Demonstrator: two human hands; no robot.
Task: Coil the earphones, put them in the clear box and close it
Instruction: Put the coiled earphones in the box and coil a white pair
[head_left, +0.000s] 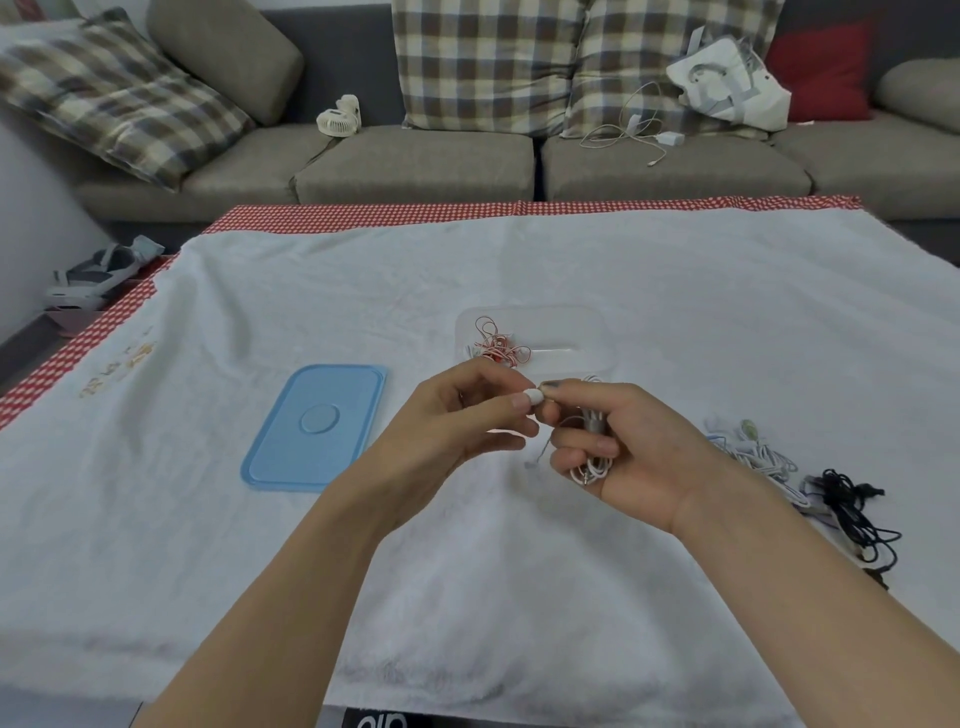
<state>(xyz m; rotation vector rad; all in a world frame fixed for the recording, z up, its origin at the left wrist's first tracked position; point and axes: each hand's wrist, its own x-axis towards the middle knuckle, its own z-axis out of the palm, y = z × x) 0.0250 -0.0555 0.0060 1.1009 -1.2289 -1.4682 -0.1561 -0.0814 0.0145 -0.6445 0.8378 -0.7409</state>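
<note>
Two hands meet above the middle of a desk (519, 597) spread with a white towel over red checked cloth. At nine o'clock from the hands lies the blue lid (314, 427), flat on the towel. At twelve o'clock sits the clear box (576, 332), open, with red-and-white earphones (497, 348) coiled inside. At three o'clock lies a tangle of white and black cables (810, 483). The right hand (639, 457) curls round a coil of white earphones (589, 449), fingers closed over the loops. The left hand (462, 421) pinches the white earbud (535, 396) between thumb and forefinger, touching the right thumb.
</note>
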